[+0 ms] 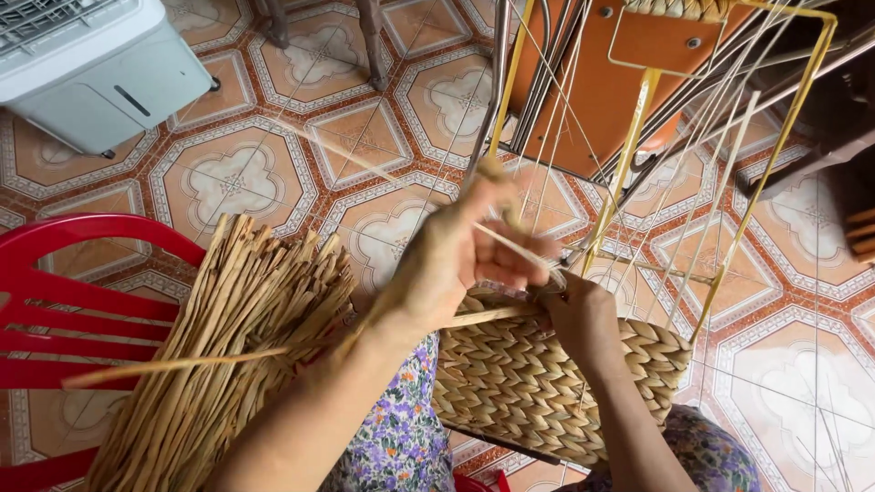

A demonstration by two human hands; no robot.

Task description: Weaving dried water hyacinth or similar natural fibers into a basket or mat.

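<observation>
Left hand (456, 260) pinching a pale straw strand (510, 244) just above the woven basket (510, 378), fingers closed on it. Right hand (579, 314) pressing down on the basket's top edge beside the left hand, fingers curled under and mostly hidden; cannot tell exactly what they are clasping. Basket resting on the lap, its braided tan wall rising partway up a yellow wire frame (638, 137). Thin pale uprights (720, 182) fanning up from the basket's rim along the frame. One long flat straw (182, 364) sticking out left of the basket, crossing under the left forearm. Thick bundle of dried straw (246, 337) leaning left of the basket, against a red plastic chair (82, 310). Floral fabric (401, 428) showing just below the basket. Orange board (592, 82) lying beyond the basket, behind the frame's top. White appliance (91, 64) standing far up-left of the basket on the patterned tile floor (237, 178).
</observation>
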